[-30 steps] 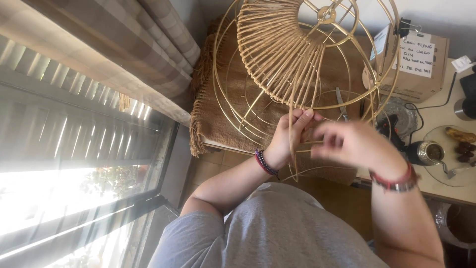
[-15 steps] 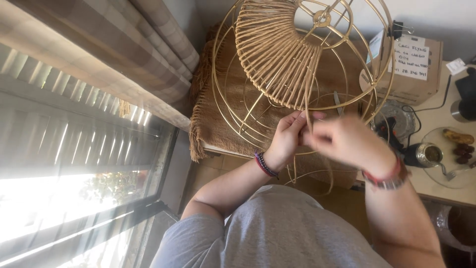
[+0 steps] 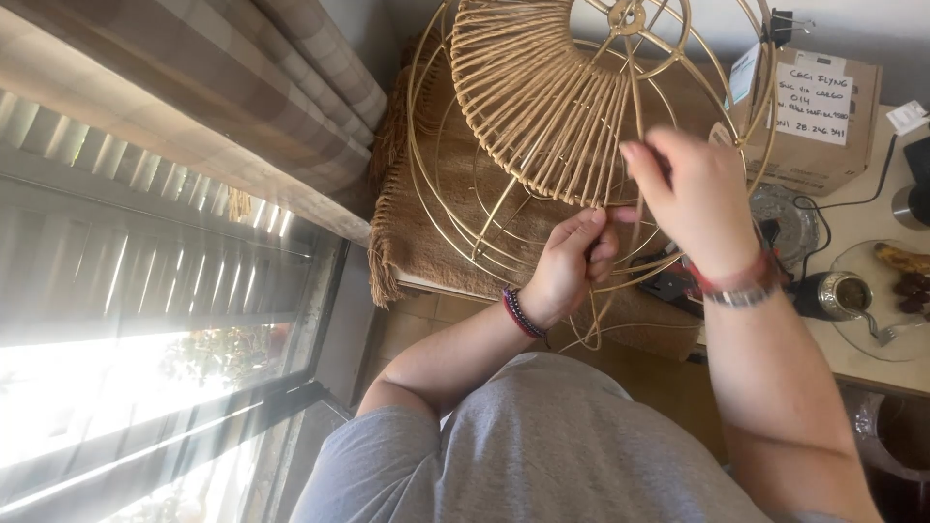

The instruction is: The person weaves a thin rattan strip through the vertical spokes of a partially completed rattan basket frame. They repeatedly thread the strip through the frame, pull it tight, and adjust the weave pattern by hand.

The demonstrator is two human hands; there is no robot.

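A round gold wire lampshade frame (image 3: 441, 165) hangs in front of me, part of it woven with tan rattan strands (image 3: 528, 107). My left hand (image 3: 573, 263), with a beaded bracelet at the wrist, pinches the lower ring of the frame where the strands end. My right hand (image 3: 693, 199), wearing a red band and a watch, is raised higher with its fingers closed on a thin rattan strand. A loose loop of strand (image 3: 605, 334) dangles below the hands.
A brown fringed cloth (image 3: 426, 232) covers a low surface behind the frame. To the right stand a cardboard box (image 3: 819, 116), a metal cup (image 3: 838, 295) and a glass plate (image 3: 896, 310) on a pale table. Curtain (image 3: 242, 107) and sunlit window (image 3: 126, 320) fill the left.
My right hand has lifted up and away from my left, drawing the strand upward. The left hand stays at the ring. The camera has come closer.
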